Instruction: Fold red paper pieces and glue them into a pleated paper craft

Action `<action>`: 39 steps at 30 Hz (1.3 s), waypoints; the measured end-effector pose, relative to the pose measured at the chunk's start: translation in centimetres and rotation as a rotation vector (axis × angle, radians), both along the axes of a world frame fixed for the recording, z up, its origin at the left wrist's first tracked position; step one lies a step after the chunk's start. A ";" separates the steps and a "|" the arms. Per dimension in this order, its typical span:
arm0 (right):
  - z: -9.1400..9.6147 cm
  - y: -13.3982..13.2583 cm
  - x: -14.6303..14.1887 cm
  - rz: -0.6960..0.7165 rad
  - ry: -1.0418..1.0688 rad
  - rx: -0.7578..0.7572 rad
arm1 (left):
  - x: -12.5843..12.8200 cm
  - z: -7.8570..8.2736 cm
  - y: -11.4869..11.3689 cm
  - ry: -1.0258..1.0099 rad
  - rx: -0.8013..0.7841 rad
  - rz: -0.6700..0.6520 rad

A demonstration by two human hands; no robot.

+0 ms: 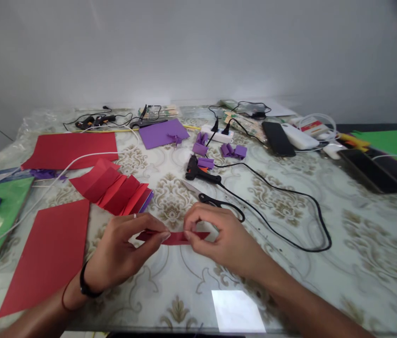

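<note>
Both hands pinch one narrow strip of red paper (176,238), held low over the table in front of me. My left hand (129,244), with a ring and a black wristband, has the strip's left part between thumb and fingertips. Toward its right end, my right hand (215,232) grips the strip with thumb and bent fingers, which partly cover it. Black-handled scissors (215,201) lie just beyond my right hand. Past them rests a black glue gun (201,172) with its cord. Creased red paper pieces (113,188) are piled beyond my left hand.
Red sheets (53,244) and a green pack (4,220) lie at left. Curled purple paper pieces (233,151) sit near a white power strip (219,134). Phones (278,139) lie at right. The glue gun's black cord (311,197) loops across the right side.
</note>
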State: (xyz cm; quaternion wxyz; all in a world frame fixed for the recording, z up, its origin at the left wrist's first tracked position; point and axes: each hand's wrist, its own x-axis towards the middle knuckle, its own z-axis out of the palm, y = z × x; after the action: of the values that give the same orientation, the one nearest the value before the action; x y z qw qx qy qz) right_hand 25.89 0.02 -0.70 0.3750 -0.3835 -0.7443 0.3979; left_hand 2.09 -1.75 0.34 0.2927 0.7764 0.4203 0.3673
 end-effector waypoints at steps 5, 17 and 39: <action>-0.4 -0.5 -0.2 0.041 0.013 -0.036 | -0.4 0.1 0.1 -0.023 -0.064 -0.048; -0.4 -0.5 -0.3 0.038 -0.018 0.054 | 0.0 0.0 0.2 -0.037 -0.144 -0.047; -0.4 -0.7 -0.1 0.120 -0.139 0.196 | 1.0 -0.2 0.0 -0.051 -0.119 -0.125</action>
State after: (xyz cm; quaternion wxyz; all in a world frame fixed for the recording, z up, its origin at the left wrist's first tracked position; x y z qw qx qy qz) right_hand 25.83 -0.69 -1.11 0.3339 -0.3263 -0.8254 0.3175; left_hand 3.07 -1.71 0.11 0.3714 0.7727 0.3846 0.3423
